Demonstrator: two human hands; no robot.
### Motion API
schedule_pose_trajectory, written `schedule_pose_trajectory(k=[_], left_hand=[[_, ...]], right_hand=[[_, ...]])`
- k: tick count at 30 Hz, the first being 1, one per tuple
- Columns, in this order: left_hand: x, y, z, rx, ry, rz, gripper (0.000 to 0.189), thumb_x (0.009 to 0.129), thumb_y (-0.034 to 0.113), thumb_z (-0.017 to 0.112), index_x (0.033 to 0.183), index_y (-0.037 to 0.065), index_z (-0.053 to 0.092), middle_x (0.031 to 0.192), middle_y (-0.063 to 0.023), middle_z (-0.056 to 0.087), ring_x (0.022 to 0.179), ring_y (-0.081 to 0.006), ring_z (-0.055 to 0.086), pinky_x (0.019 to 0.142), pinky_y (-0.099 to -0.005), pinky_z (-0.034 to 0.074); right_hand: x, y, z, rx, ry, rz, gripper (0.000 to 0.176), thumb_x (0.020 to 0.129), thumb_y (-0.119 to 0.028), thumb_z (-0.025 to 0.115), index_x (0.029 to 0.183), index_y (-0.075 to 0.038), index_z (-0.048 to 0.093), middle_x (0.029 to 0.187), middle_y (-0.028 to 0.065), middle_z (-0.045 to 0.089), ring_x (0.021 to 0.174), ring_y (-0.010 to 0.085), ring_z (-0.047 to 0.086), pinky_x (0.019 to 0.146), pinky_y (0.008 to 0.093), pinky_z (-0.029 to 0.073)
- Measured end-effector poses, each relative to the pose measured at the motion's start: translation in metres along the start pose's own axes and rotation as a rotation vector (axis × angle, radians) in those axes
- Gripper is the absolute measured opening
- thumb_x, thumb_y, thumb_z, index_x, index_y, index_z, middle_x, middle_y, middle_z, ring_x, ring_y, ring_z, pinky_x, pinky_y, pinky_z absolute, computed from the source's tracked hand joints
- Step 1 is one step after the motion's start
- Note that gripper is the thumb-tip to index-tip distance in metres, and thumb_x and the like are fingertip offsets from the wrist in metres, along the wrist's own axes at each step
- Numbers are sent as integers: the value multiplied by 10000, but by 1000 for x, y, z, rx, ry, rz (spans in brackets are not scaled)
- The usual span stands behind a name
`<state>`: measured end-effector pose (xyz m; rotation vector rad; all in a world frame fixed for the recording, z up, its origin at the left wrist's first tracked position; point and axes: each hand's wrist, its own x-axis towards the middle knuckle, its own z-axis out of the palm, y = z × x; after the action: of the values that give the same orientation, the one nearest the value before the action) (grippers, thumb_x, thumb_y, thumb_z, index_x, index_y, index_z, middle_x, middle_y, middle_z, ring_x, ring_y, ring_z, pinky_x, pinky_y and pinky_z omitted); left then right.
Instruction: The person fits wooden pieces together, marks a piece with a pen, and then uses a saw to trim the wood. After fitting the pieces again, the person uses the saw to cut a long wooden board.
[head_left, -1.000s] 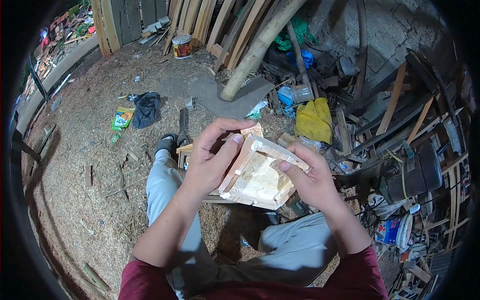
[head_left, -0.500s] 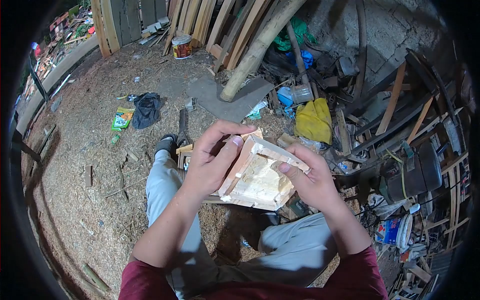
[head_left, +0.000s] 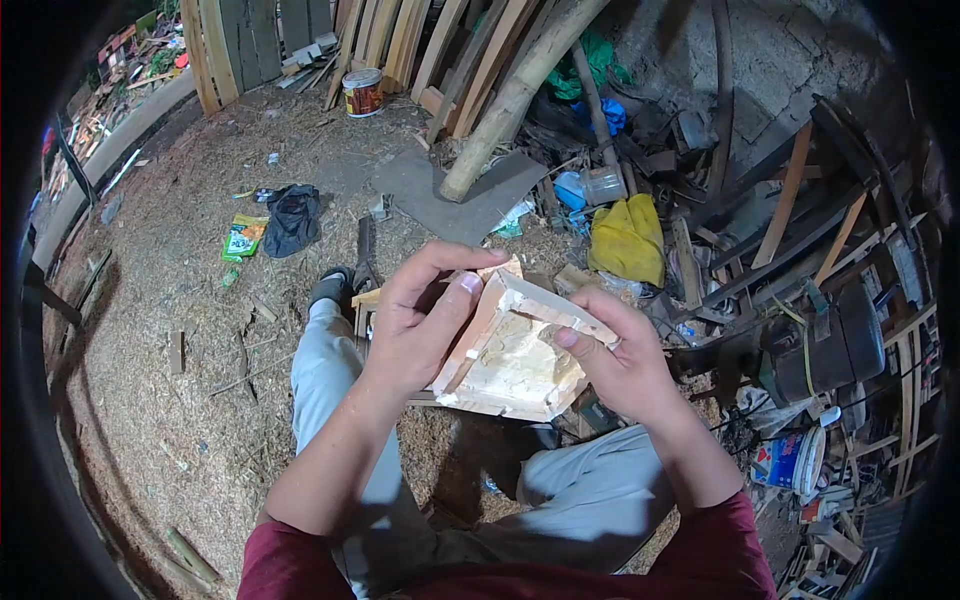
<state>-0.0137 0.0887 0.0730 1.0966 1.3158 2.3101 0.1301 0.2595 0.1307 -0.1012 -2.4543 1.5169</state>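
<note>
A small, shallow wooden box (head_left: 520,355) with sloping sides is held up over my lap, its hollow inside facing me. Whitish, filler-like patches mark its corners and edges. My left hand (head_left: 425,315) is closed at the box's upper left side, thumb along the edge. A small tan, sheet-like piece (head_left: 513,268) shows by its fingertips; its kind is unclear. My right hand (head_left: 625,350) grips the right side, thumb over the rim and fingers hidden behind. Below the box, a wooden frame or bench (head_left: 365,315) is partly covered.
Sawdust and shavings cover the ground. A round log (head_left: 520,105) leans ahead, near upright boards (head_left: 400,50) and a tin can (head_left: 363,93). A yellow cloth-like item (head_left: 628,242) lies to the right, beside stacked scrap wood (head_left: 790,200). A black bag (head_left: 293,220) lies left.
The box has shifted very slightly left and tilted a little within my hands. Both hands keep nearly the same grip.
</note>
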Motion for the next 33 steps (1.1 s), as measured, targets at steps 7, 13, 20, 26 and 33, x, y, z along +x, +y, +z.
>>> schedule_pose_trajectory(k=[7, 13, 20, 26, 33], left_hand=[[0, 1, -1, 26, 5, -7, 220, 1014, 2, 544, 1200, 19, 659, 1192, -90, 688, 1111, -144, 644, 987, -311, 500], [-2, 0, -4, 39, -32, 15, 219, 1016, -3, 538, 1199, 14, 657, 1208, -101, 684, 1121, -153, 642, 997, -317, 495], [-4, -3, -8, 108, -74, 97, 238, 1008, -34, 520, 1205, -2, 650, 1213, -120, 672, 1117, -156, 641, 985, -309, 496], [-4, -4, -7, 64, -89, 109, 251, 1002, -53, 511, 1204, -3, 650, 1216, -128, 666, 1113, -156, 641, 984, -311, 497], [-6, -7, -7, 70, -87, 128, 252, 998, -28, 530, 1220, -9, 648, 1226, -135, 659, 1127, -167, 636, 986, -313, 492]], right_hand=[[-1, -1, 0, -50, 8, -12, 174, 986, -152, 706, 1051, -2, 650, 877, 16, 634, 853, 59, 580, 745, 249, 484], [-3, -2, 0, -80, 26, -8, 166, 971, -140, 719, 1043, -6, 652, 864, 26, 628, 833, 67, 583, 737, 255, 484], [-7, -2, 2, -113, 24, -48, 175, 948, -129, 739, 1037, -12, 644, 874, 46, 648, 841, 73, 599, 744, 266, 492], [-8, -1, 0, -109, 19, -63, 187, 942, -127, 746, 1055, -16, 647, 881, 60, 667, 836, 87, 620, 748, 274, 501], [-10, 0, -1, -144, 31, -87, 190, 941, -116, 746, 1070, -16, 649, 892, 67, 668, 850, 94, 626, 755, 279, 504]])
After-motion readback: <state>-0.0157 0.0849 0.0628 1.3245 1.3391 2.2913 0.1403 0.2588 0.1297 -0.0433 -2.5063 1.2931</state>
